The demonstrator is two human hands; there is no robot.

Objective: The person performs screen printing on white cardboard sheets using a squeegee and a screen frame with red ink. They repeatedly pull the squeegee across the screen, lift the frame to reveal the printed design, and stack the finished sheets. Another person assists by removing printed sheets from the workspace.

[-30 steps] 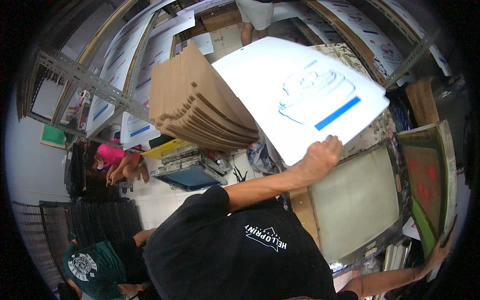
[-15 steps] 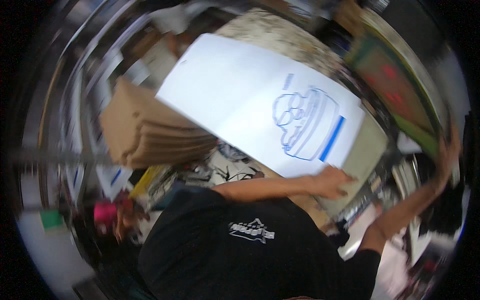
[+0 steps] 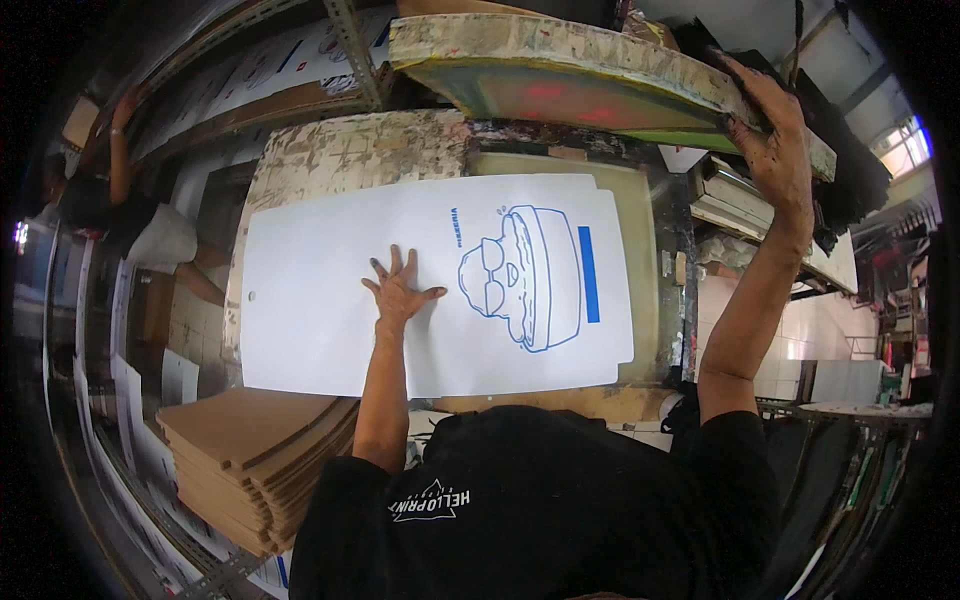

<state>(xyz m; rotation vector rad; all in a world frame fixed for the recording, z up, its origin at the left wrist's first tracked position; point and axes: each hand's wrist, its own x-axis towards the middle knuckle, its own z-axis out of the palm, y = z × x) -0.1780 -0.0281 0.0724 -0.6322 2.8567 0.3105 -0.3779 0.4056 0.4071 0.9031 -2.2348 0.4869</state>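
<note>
A large white card sheet (image 3: pixel 330 330) lies flat on the work table, bearing a blue line drawing of a bowl of food and a solid blue bar. My left hand (image 3: pixel 397 290) rests on its middle, palm down and fingers spread. Up at the far right, my right hand (image 3: pixel 775 145) grips the end of a raised screen printing frame (image 3: pixel 590 48), fingers over the top edge and thumb on the near side. The frame is tilted up above the far side of the sheet; its mesh shows greenish with red patches.
A stack of brown cardboard sheets (image 3: pixel 250 450) stands at the near left. The table (image 3: pixel 340 150) is stained with paint beyond the sheet. Metal racks (image 3: pixel 350 50) with printed sheets line the left and back. Another person (image 3: pixel 130 215) is at the far left.
My left hand has moved from the sheet's printed end to its middle, fingers now spread. My right hand stays on the frame. The view has turned and become sharper.
</note>
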